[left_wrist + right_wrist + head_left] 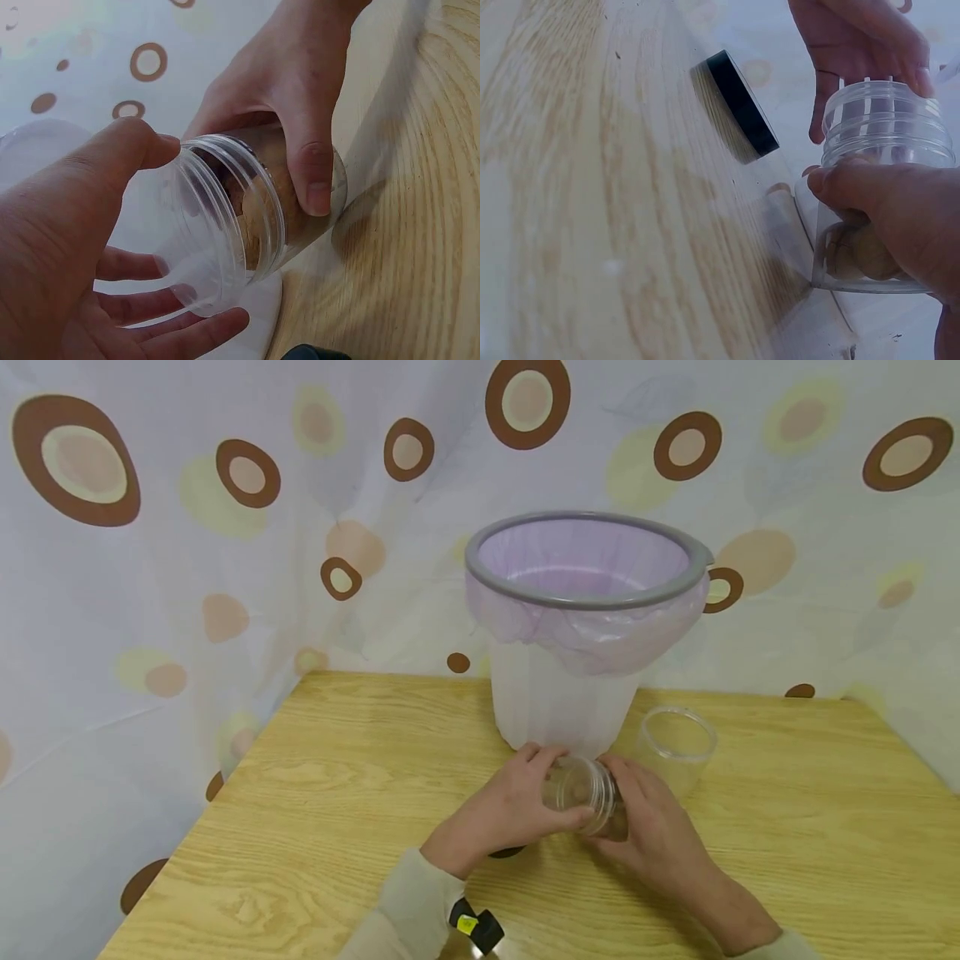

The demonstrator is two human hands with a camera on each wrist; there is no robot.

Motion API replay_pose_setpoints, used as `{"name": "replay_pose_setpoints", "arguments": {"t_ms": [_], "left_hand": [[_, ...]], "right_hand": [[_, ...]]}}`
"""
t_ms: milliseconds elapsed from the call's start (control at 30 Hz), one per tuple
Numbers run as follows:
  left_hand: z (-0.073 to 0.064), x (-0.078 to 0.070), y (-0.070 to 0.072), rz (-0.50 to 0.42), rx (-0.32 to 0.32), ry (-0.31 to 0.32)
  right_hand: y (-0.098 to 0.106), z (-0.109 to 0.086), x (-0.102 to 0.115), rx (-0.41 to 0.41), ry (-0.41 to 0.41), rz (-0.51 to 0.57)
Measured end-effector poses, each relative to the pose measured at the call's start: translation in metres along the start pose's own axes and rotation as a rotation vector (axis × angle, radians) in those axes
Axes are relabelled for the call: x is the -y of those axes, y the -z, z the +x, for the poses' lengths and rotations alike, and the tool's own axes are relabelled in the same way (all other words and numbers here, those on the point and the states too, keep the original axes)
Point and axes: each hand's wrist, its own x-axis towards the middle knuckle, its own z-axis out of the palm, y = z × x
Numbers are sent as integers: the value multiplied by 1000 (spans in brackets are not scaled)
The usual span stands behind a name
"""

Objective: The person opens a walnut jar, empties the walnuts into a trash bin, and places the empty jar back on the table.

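A clear screw-top jar (577, 789) is tilted on its side between both hands, close to the foot of the bin. Inside it lie several round brown pieces that look like walnuts (870, 251). My right hand (660, 827) grips the jar's body, thumb along its side. At the bare threaded mouth is my left hand (510, 806); its thumb is on the rim and its fingers curve about the other side. On the table beneath the left hand is a black lid (742, 105), mostly hidden in the head view.
A white bin (562, 702) with a grey rim and a pinkish liner stands behind the hands. Right of it is a second clear container (678, 747), its top uncovered. Spotted cloth (420, 543) hangs behind the wooden table (322, 810).
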Motion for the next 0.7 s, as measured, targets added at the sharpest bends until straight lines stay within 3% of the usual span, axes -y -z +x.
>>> {"name": "replay_pose_setpoints", "arguments": {"t_ms": [333,567,700], "left_hand": [[-1,9,12,39,19,25],[-8,26,27,-1,-16,39],[-11,37,34,21,-27,82]], "right_hand": [[1,0,-2,-7,-17,9],[1,1,-1,-13,-7,10],[1,0,0,-12,-8,5]]}}
